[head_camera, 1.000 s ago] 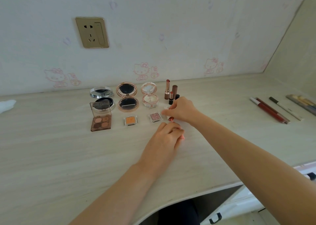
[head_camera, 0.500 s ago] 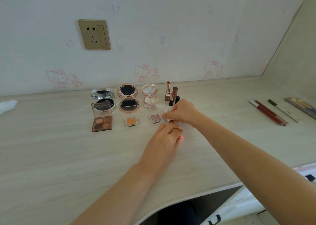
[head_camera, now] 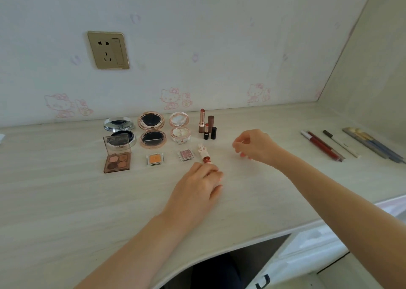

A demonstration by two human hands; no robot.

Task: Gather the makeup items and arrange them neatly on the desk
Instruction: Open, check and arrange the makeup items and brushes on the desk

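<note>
While the left hand [head_camera: 198, 184] rests on the desk [head_camera: 66, 211], fingertips touching the base of the small lying lipstick [head_camera: 203, 153], it could roll into the pink eyeshadow pan [head_camera: 185, 154] just beside it. Right hand [head_camera: 254, 144] hovers loosely curled, seemingly empty; a careless sweep could topple the upright lipsticks [head_camera: 206, 125] nearby.

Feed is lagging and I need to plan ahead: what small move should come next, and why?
Probably reach the right hand right to the pencils and bring them to the group. It hangs free with fingers loosely curled, while the small lipstick already lies by the left hand, next to the rows of compacts.
</note>
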